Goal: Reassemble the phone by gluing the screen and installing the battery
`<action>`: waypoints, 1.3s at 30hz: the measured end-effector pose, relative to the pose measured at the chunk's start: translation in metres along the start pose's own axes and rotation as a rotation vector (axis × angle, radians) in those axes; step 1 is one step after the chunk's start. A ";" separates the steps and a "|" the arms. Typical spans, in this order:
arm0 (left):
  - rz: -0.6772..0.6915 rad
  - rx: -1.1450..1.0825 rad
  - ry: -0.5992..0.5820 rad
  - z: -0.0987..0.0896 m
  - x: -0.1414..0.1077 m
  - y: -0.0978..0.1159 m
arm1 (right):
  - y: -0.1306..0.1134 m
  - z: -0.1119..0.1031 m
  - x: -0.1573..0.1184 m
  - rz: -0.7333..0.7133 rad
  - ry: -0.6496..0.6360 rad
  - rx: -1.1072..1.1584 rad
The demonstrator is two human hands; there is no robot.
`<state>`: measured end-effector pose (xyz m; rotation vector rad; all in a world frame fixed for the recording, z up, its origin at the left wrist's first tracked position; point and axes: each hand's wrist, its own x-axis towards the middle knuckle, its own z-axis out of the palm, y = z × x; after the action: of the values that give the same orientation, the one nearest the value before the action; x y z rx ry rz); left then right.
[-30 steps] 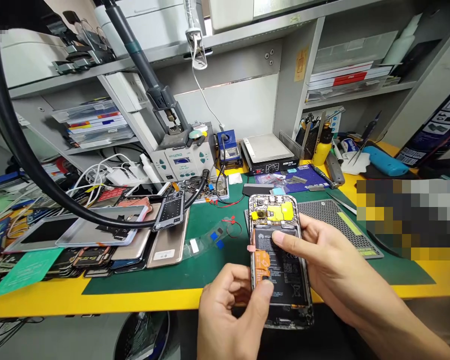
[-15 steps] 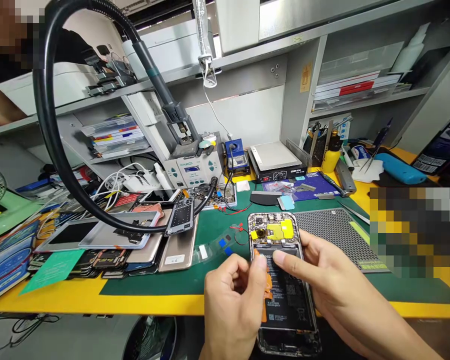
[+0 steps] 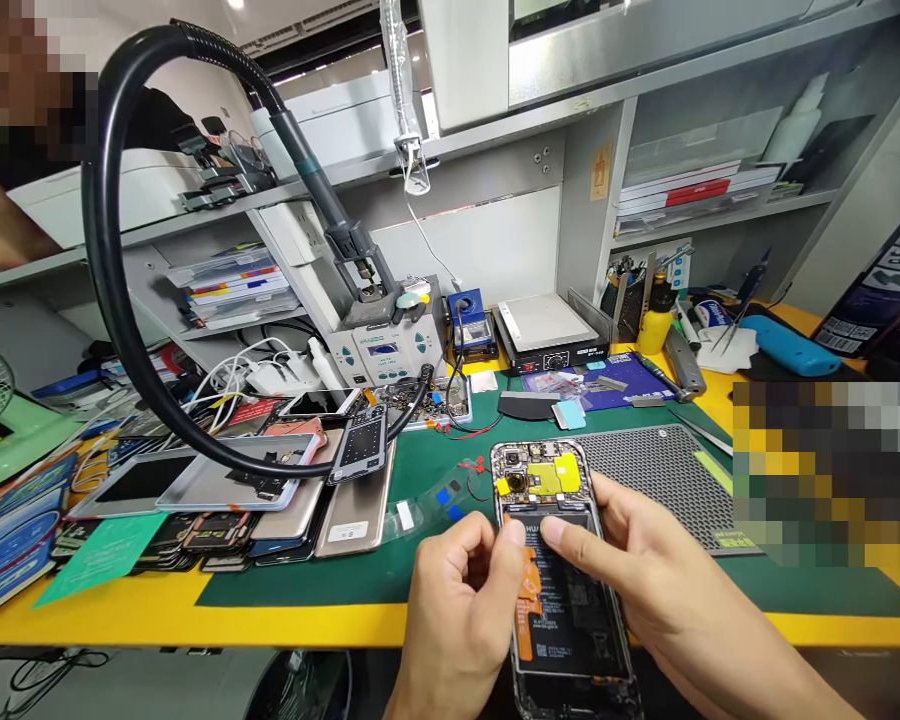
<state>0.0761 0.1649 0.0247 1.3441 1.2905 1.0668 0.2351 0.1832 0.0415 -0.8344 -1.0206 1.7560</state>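
An opened phone (image 3: 570, 610) shows its black battery, an orange flex strip (image 3: 529, 590) along the battery's left side and yellow patches (image 3: 555, 474) near the camera at its top. My left hand (image 3: 461, 610) is closed on the phone's left edge, its thumb over the top of the orange strip. From the right, my right hand (image 3: 645, 565) grips the phone's other side, thumb laid on the upper battery. The phone is tilted up over the bench's front edge. Fingers behind it are hidden.
Behind the phone lies a grey perforated mat (image 3: 652, 480) on the green mat (image 3: 307, 585). Stacked phones (image 3: 352, 510) are at left, under a looping black hose (image 3: 101, 220). A hot-air station (image 3: 386, 350) and a heating plate (image 3: 547, 325) stand behind. A person's arm (image 3: 4, 215) shows upper left.
The view has shifted slightly, so the bench appears a little lower. Both hands keep nearly the same hold on the phone, and more of the orange strip's lower part shows.
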 end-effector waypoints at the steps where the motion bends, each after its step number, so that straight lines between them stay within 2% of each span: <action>1: -0.007 0.011 -0.018 0.000 0.001 -0.001 | 0.000 0.000 0.000 0.009 -0.004 0.003; 4: -0.022 -0.007 -0.092 -0.002 0.004 -0.002 | -0.002 -0.001 0.001 0.036 -0.029 0.040; 9: -0.049 -0.170 -0.165 -0.003 0.003 0.000 | -0.004 -0.005 0.001 0.075 -0.094 0.119; 19: -0.051 -0.291 -0.075 0.008 0.007 -0.006 | -0.013 -0.017 0.009 -0.003 -0.148 -0.109; 22: -0.070 -0.374 -0.047 0.012 0.008 -0.005 | -0.011 -0.023 0.005 -0.031 -0.094 -0.231; 26: -0.051 -0.366 0.072 0.015 0.009 -0.004 | 0.000 -0.026 -0.008 -0.027 0.038 -0.506; 29: -0.060 -0.375 0.140 0.019 0.010 -0.004 | 0.010 -0.025 -0.015 -0.055 0.050 -0.789; 32: -0.060 -0.392 0.178 0.023 0.012 -0.005 | 0.018 -0.023 -0.015 -0.110 0.087 -0.971; 35: -0.031 -0.420 0.176 0.028 0.011 -0.006 | 0.023 -0.020 -0.009 -0.185 0.182 -1.080; 39: -0.032 -0.464 0.200 0.030 0.009 -0.006 | 0.020 -0.014 0.000 -0.260 0.234 -1.088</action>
<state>0.1055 0.1721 0.0134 0.8830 1.1092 1.4031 0.2401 0.1822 0.0173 -1.4224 -1.8346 0.7599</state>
